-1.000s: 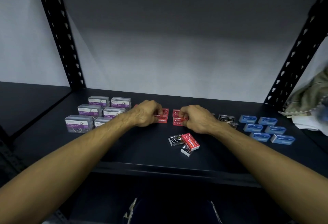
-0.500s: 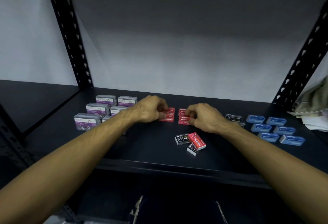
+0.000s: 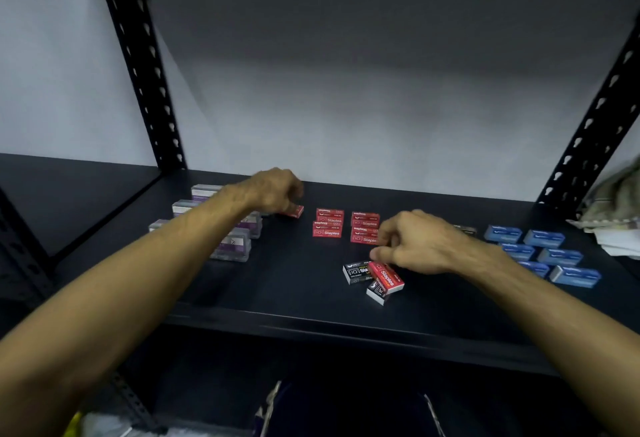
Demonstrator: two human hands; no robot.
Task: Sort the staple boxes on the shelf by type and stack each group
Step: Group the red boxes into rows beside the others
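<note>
Presently, findings as follows.

Change: both hands, half a second ago pressed against the red stacks (image 3: 346,227), have parted from them.
Left hand: the left hand (image 3: 273,192) has moved left of the red stacks; its grip is curled over a single red box (image 3: 295,210), apparently holding it, though the fingers hide the contact.
Right hand: the right hand (image 3: 415,242) has drawn forward of the red stacks; its grip is loosely curled and grasps nothing, fingertips just above the mixed pile (image 3: 375,277).
Task standing: judged part done; red boxes sit in four low stacks, one red box lies atop black ones in the mixed pile, unsorted.
Other groups: purple-and-grey boxes (image 3: 235,246) left of the red stacks; blue boxes (image 3: 540,249) right of them, lying singly.
Surface: dark shelf (image 3: 277,298), matt.
Room: perforated black uprights (image 3: 138,55), pale wall behind, crumpled cloth (image 3: 616,201) far right of the red stacks.
</note>
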